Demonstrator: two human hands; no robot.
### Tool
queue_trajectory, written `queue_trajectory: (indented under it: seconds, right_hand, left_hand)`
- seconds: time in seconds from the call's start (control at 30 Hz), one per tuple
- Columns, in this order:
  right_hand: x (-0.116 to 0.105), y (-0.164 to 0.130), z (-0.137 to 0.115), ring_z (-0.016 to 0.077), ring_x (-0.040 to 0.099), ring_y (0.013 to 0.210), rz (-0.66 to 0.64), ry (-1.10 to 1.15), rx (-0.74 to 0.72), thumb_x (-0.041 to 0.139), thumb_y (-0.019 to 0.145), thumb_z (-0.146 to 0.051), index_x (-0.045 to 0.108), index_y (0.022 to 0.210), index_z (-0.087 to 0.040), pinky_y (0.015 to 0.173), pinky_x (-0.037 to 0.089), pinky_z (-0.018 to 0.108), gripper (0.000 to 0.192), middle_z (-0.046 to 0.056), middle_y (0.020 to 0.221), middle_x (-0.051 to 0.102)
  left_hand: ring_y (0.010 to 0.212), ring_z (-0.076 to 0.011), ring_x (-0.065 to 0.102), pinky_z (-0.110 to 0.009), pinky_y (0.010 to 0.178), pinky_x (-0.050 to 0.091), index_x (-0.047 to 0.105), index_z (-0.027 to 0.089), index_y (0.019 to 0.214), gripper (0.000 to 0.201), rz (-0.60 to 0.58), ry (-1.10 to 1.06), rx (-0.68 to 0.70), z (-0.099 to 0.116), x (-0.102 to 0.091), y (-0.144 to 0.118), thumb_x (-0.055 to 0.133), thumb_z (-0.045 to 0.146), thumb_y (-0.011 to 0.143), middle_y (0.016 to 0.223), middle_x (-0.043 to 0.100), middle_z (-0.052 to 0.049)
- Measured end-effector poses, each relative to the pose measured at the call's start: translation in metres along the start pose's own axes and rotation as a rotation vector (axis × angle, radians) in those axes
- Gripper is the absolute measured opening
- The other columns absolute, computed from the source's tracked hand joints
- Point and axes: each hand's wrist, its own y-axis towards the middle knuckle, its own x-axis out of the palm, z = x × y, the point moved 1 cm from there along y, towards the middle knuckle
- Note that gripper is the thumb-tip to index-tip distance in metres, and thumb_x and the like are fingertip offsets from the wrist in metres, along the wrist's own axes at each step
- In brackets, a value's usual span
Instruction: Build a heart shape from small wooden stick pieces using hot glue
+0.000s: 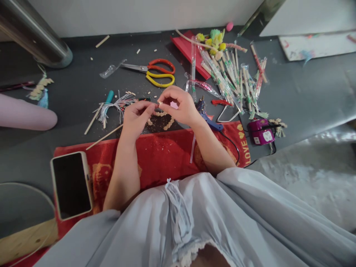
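Pale blue cloth point(211, 218) of the person's garment fills the near edge of the view, with both forearms reaching forward over a red towel point(164, 155) laid on the dark floor point(75, 92).

Left hand point(137, 118): fingers curled, thumb and forefinger closed toward a small pale bead point(160, 103). Right hand point(179, 104): fingertips pinched on the same bead from the opposite side. The bead sits between the two hands, right at the fingertips, above a curved row of similar beads point(164, 120) lying on the floor just beyond the towel. Whether the left fingers actually grip the bead or only touch it cannot be told. The right hand appears the nearer to it.

Counted items: one phone point(71, 184), face up on the towel's left end; two pairs of scissors point(155, 72), one red-handled, one yellow-handled, overlapping; one small purple device point(260, 132) with a black cord; one tassel point(114, 105) of pale threads left of the hands. Wrapped sticks point(230, 74) lie in a loose fan to the far right, long axes running away from the person; their number is too many to count reliably.
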Motion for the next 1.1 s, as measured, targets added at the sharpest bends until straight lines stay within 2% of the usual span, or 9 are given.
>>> queue_trajectory:
  seconds: [0.2, 0.33, 0.43, 0.63, 0.9, 1.0, 1.1]
  right_hand:
    - [-0.004, -0.001, 0.010, 0.0112, 0.058, 0.083, 0.112, 0.163, 0.137, 0.064, 0.090, -0.054, 0.063, 0.097, -0.021, 0.077, 0.052, 0.028, 0.035, 0.001, 0.092, 0.061]
    - [-0.007, 0.001, 0.008, 0.0102, 0.060, 0.081, 0.123, 0.319, 0.219, 0.070, 0.083, -0.062, 0.062, 0.097, -0.022, 0.078, 0.055, 0.028, 0.043, -0.001, 0.089, 0.060]
    - [-0.007, 0.002, 0.004, 0.0080, 0.059, 0.074, 0.129, 0.447, 0.266, 0.073, 0.079, -0.063, 0.063, 0.095, -0.022, 0.072, 0.056, 0.026, 0.046, -0.003, 0.085, 0.059]
    - [0.001, 0.004, -0.006, 0.0068, 0.060, 0.070, 0.084, 0.680, 0.303, 0.079, 0.075, -0.061, 0.062, 0.090, -0.021, 0.068, 0.057, 0.023, 0.046, -0.003, 0.082, 0.060]
    - [0.013, 0.002, -0.010, 0.0066, 0.063, 0.073, 0.005, 0.724, 0.400, 0.082, 0.073, -0.056, 0.064, 0.089, -0.019, 0.073, 0.058, 0.022, 0.044, -0.003, 0.083, 0.064]
    - [0.018, 0.001, -0.007, 0.0063, 0.063, 0.075, 0.005, 0.723, 0.409, 0.082, 0.072, -0.056, 0.065, 0.090, -0.018, 0.075, 0.057, 0.022, 0.045, -0.003, 0.084, 0.065]
    - [0.021, 0.001, -0.004, 0.0062, 0.062, 0.074, 0.007, 0.720, 0.412, 0.083, 0.071, -0.056, 0.064, 0.090, -0.018, 0.074, 0.056, 0.021, 0.047, -0.004, 0.084, 0.065]
  left_hand:
    - [0.059, -0.0088, 0.057, -0.021, 0.055, 0.046, 0.076, 0.020, 0.078, 0.042, 0.028, -0.016, 0.001, -0.002, 0.000, 0.001, 0.075, 0.062, 0.078, 0.069, 0.067, -0.001]
    - [0.052, -0.0073, 0.049, -0.022, 0.050, 0.040, 0.063, 0.020, 0.067, 0.049, 0.069, 0.021, 0.057, -0.008, -0.002, 0.001, 0.073, 0.067, 0.078, 0.061, 0.056, 0.002]
    - [0.048, -0.0061, 0.044, -0.022, 0.047, 0.035, 0.058, 0.020, 0.065, 0.049, 0.150, 0.027, 0.132, -0.012, -0.004, 0.002, 0.073, 0.065, 0.079, 0.056, 0.048, 0.005]
    - [0.058, -0.0082, 0.059, -0.023, 0.056, 0.047, 0.074, 0.023, 0.085, 0.030, 0.222, 0.023, 0.261, -0.009, -0.004, 0.000, 0.077, 0.053, 0.082, 0.070, 0.064, 0.002]
    - [0.072, -0.0108, 0.065, -0.028, 0.072, 0.052, 0.078, 0.030, 0.094, 0.009, 0.248, 0.205, 0.541, 0.004, 0.006, -0.007, 0.077, 0.034, 0.086, 0.081, 0.073, 0.003]
    - [0.076, -0.0121, 0.067, -0.029, 0.074, 0.053, 0.078, 0.031, 0.095, 0.009, 0.270, 0.225, 0.554, 0.004, 0.009, -0.008, 0.077, 0.031, 0.086, 0.084, 0.074, 0.003]
    - [0.079, -0.0136, 0.068, -0.030, 0.077, 0.054, 0.078, 0.030, 0.093, 0.008, 0.273, 0.230, 0.507, 0.005, 0.009, -0.009, 0.074, 0.034, 0.088, 0.085, 0.075, 0.002]
